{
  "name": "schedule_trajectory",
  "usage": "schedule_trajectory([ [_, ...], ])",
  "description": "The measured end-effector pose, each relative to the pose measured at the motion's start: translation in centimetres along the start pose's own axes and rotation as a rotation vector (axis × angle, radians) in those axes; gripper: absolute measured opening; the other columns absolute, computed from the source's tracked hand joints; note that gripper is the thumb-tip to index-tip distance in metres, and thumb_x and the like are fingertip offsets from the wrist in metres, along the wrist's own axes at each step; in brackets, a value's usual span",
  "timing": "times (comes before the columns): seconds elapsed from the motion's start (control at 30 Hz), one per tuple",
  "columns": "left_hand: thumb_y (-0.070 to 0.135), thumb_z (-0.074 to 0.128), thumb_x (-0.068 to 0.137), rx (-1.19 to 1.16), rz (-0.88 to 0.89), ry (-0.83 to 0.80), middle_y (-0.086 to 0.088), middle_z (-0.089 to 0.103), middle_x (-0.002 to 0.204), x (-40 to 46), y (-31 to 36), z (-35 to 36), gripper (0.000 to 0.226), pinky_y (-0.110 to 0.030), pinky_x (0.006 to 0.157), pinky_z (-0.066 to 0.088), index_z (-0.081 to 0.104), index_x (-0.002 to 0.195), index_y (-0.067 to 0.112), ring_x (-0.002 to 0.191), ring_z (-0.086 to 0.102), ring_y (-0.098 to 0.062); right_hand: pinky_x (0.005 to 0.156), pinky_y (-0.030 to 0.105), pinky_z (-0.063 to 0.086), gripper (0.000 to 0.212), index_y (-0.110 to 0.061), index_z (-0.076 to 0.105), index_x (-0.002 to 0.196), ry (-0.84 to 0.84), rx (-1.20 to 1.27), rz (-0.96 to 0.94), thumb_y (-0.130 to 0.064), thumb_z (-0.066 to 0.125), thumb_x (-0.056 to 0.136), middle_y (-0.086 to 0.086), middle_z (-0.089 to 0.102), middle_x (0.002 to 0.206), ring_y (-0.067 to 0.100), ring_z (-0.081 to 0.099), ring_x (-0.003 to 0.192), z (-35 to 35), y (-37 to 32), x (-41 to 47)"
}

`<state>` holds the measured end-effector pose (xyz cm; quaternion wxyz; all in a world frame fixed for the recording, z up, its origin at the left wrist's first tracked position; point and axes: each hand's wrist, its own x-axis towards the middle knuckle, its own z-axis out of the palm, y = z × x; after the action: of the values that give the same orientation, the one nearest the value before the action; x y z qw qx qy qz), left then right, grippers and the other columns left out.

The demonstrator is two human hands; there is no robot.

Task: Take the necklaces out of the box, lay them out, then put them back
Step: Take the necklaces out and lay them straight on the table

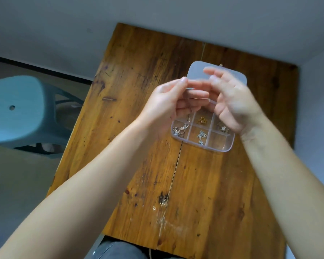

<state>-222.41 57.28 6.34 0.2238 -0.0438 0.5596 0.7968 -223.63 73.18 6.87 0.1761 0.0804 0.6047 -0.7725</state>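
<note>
Left hand (pixel 166 101) is up above the box (pixel 204 128), with thumb and first finger pinched together on a thin silver chain (pixel 187 122) that hangs down into the near left pocket of the box. I think the hand is held high so the chain comes out straight and does not tangle. Right hand (pixel 230 101) is close beside it, fingers loosely bent and spread; it is blurry, and I cannot tell if it holds any part of the chain. The box sits toward the far right part of the counter (pixel 138 165), its cloudy lid (pixel 198 71) lying open toward the far edge. A gold necklace (pixel 201 120) lies in a middle pocket, another silver one (pixel 201 137) lies in the near middle pocket, and a small one (pixel 223 127) lies on the right side. Both hands hide the far pockets. A blue stool (pixel 17 111) stands on the floor off the left edge, well apart. No necklace lies plainly on the wood yet, so the laying out looks just begun.
</note>
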Motion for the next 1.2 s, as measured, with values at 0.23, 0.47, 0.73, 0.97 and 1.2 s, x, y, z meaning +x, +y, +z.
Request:
schedule_trajectory([
  [0.23,0.023,0.034,0.102,-0.208,-0.087,0.126,-0.013,0.073,0.102,-2.0,0.2,-5.0,0.034,-0.033,0.078,0.058,0.06,0.112,0.004,0.1,0.068,-0.028,0.086,0.034,0.051,0.02,-0.017,0.064,0.103,-0.158,-0.028,0.229,-0.022,0.046,0.097,0.002,0.074,0.089,0.018,0.069,0.089,4.6,6.8,-4.0],
  [0.47,0.02,0.037,0.101,-0.289,-0.167,0.322,-0.01,0.076,0.087,-2.6,-0.1,-12.9,0.03,-0.034,0.069,0.059,0.062,0.101,0.003,0.087,0.072,-0.024,0.076,0.027,0.055,0.022,-0.019,0.074,0.084,-0.075,-0.029,0.29,-0.014,0.055,0.093,-0.005,0.069,0.069,0.01,0.065,0.069,8.8,11.6,-5.7],
  [0.73,0.024,0.04,0.1,0.139,-0.291,0.351,-0.005,0.072,0.081,-1.3,-1.0,-20.7,0.03,-0.033,0.072,0.059,0.067,0.098,0.009,0.078,0.071,-0.019,0.074,0.027,0.058,0.02,-0.018,0.073,0.097,0.24,-0.154,0.446,-0.019,0.053,0.095,-0.001,0.076,0.088,0.013,0.071,0.081,16.1,17.3,-8.0],
  [0.97,0.027,0.045,0.098,0.65,-0.301,0.282,-0.003,0.059,0.067,0.3,-2.4,-24.2,0.028,-0.028,0.064,0.056,0.07,0.093,0.015,0.059,0.057,-0.015,0.057,0.021,0.056,0.012,-0.013,0.06,0.097,0.439,-0.042,0.622,-0.019,0.05,0.097,0.001,0.075,0.081,0.013,0.072,0.069,23.7,21.7,-8.6],
  [1.2,0.028,0.053,0.094,0.986,-0.235,0.07,0.002,0.063,0.069,1.6,-4.0,-25.8,0.021,-0.027,0.064,0.054,0.07,0.091,0.015,0.062,0.06,-0.012,0.055,0.017,0.051,0.025,-0.021,0.065,0.091,0.285,-0.203,0.733,-0.021,0.041,0.099,-0.001,0.074,0.084,0.007,0.068,0.066,27.6,23.7,-8.8],
])
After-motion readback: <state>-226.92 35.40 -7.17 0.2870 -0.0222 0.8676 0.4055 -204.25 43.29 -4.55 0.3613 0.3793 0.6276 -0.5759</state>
